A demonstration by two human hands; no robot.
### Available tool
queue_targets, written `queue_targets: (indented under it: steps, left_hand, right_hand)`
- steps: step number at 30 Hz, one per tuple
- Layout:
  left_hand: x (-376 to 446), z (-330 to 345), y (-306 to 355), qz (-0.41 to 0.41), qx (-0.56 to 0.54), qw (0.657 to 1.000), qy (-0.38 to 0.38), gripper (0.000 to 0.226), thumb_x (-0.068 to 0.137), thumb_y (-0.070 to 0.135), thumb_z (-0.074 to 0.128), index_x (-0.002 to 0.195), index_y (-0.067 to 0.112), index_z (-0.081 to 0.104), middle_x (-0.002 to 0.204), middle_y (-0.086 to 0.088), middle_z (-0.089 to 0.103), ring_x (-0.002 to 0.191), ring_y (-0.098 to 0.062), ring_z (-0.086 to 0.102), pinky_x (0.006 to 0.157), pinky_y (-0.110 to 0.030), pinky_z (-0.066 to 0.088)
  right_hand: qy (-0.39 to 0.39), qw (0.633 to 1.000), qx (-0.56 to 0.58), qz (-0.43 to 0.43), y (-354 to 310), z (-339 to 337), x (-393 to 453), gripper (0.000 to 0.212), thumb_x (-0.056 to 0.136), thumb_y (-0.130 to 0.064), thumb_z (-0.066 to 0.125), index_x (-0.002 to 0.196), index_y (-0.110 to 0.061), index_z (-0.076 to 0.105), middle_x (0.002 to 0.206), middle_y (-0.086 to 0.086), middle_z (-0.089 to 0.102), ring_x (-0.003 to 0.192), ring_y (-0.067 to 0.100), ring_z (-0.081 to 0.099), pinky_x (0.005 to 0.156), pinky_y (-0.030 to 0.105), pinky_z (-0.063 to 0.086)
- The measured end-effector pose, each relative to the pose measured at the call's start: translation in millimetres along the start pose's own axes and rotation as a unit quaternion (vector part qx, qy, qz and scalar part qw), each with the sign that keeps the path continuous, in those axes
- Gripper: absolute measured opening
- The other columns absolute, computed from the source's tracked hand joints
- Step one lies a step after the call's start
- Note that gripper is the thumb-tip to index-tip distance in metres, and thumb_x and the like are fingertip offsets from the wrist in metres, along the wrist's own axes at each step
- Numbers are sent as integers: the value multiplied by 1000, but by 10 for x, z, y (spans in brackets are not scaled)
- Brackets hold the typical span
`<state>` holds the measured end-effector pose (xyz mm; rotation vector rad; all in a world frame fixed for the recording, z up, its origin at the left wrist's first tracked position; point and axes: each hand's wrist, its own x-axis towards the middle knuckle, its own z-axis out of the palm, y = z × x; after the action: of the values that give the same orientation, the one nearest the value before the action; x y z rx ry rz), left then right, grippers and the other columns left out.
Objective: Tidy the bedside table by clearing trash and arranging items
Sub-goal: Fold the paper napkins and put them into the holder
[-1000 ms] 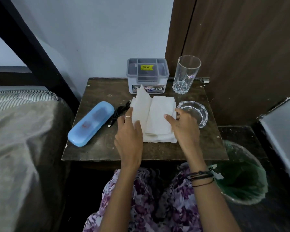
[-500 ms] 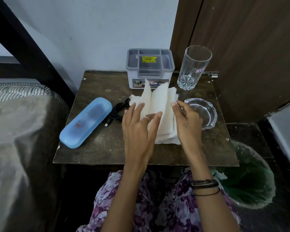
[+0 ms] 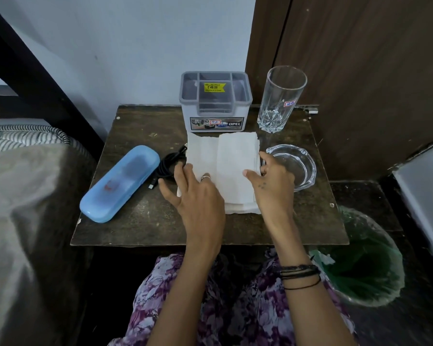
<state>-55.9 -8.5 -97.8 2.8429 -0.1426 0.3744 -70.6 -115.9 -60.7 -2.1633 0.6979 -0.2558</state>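
On the folded white paper napkins [image 3: 225, 168] at the middle of the dark wooden bedside table [image 3: 140, 228], your left hand [image 3: 198, 193] lies flat with fingers spread, and your right hand [image 3: 273, 183] rests open-fingered on their right edge. Black cable [image 3: 169, 163] and light-blue oblong case [image 3: 120, 183] lie left; a clear glass ashtray [image 3: 298, 168] sits just right.

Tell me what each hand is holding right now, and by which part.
Nothing is gripped. The left hand lies flat on the near left part of the folded napkins; the right hand rests open on their right edge.
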Motion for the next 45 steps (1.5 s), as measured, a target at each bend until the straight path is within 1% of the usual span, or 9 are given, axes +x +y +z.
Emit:
queue_targets:
  steps: [4,7,12,16,21,24,33,38,45]
  left_hand:
    - [89,-16,178,5,51,999,-5,21,78,11,59,57,14,62,84,-6,57,90,-23,34,76,-39,20]
    - [174,9,201,-1,-126,991,-52,21,91,19,51,84,5,65,87,-8,59,89,-28,48,75,-36,26]
    - [238,-94,159,-126,-452,864,-184,5,94,15,47,98,16,44,79,16,50,74,-6,52,61,-20,39]
    - [291,-94,68,-224,-568,761,-220,13,92,13,52,105,13,48,95,0,61,82,-8,59,58,-12,46]
    - [181,-125,1,-63,-254,963,-58,28,90,19,57,116,9,55,117,-5,55,109,-25,47,84,-28,41]
    - [186,-184,-43,-86,-135,987,27,48,87,23,60,131,13,45,133,-9,46,121,-30,38,94,-42,30]
    - [196,-263,-25,-40,-257,965,32,25,93,29,50,112,17,59,101,2,66,102,-14,52,94,-24,18]
    - [141,-235,75,-97,-464,875,-92,47,97,40,35,88,14,72,108,7,58,94,4,50,78,6,28]
    - [254,-112,94,-225,-581,759,-190,25,91,10,53,115,16,46,101,-2,58,88,-15,58,71,-18,52]
  right_hand:
    - [-11,1000,-21,-6,2,-7,-3,47,90,-16,60,135,-8,46,110,14,68,102,27,63,80,27,46]
    - [-22,999,-19,-16,12,-23,-9,36,90,-15,60,125,-9,55,98,9,71,91,26,65,67,22,40]
    - [-23,999,-22,-26,26,-55,-4,32,89,-23,60,118,-10,58,97,9,71,87,27,66,65,29,47]
    - [-10,1000,-6,-16,-24,-52,-29,51,89,-30,61,133,-8,48,114,16,67,101,29,64,85,40,53]
    - [-11,1000,1,-2,-27,-50,-22,51,88,-20,62,136,-10,46,116,13,66,103,26,63,86,32,48]
    - [-10,1000,8,-2,-15,-62,-25,50,89,-17,62,136,-9,46,117,13,66,103,25,63,85,29,47]
    - [9,999,-19,-27,8,-29,-18,47,91,-22,58,135,-9,47,111,13,68,102,26,64,85,31,48]
    - [27,999,-8,-30,62,25,-6,47,97,-41,40,128,-9,55,85,10,64,79,20,56,66,27,42]
    - [8,999,-34,-31,88,38,2,33,97,-30,46,115,-8,61,92,11,70,78,25,61,64,26,36]
